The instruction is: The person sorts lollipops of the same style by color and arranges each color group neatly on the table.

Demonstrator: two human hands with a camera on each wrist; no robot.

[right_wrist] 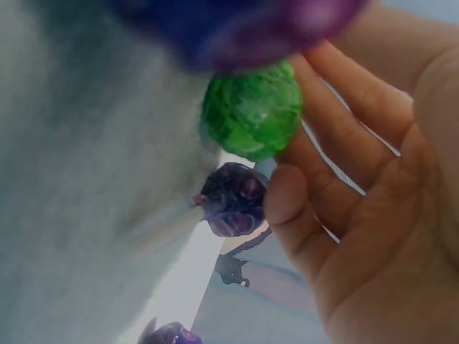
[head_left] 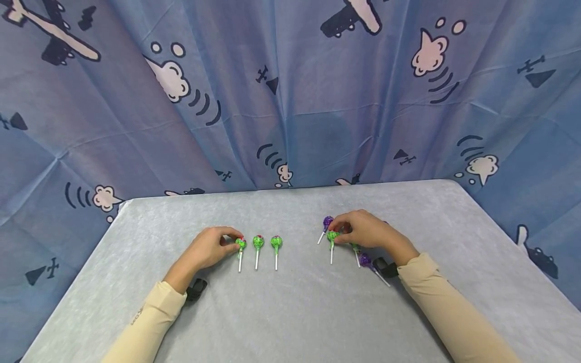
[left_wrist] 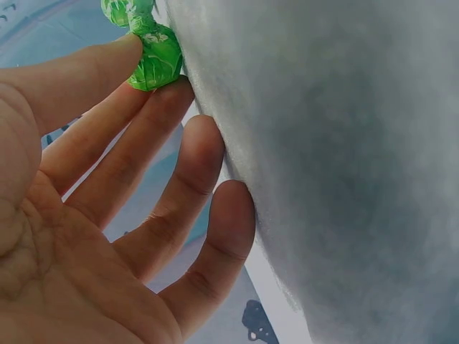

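We see L hand (head_left: 210,248) pinching a round, green-wrapped, white-stick lollipop (head_left: 241,244), ctr-left of frame, beside two matching pops (head_left: 258,242); R hand (head_left: 366,230) pinches another green-wrapped lollipop (head_left: 333,236), ctr-right, nr purple-wrapped lollipops (head_left: 328,222).

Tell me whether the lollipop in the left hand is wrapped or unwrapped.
Wrapped: the lollipop pinched by the left hand has a crinkled, mostly green wrapper over its round end, seen in the left wrist view.
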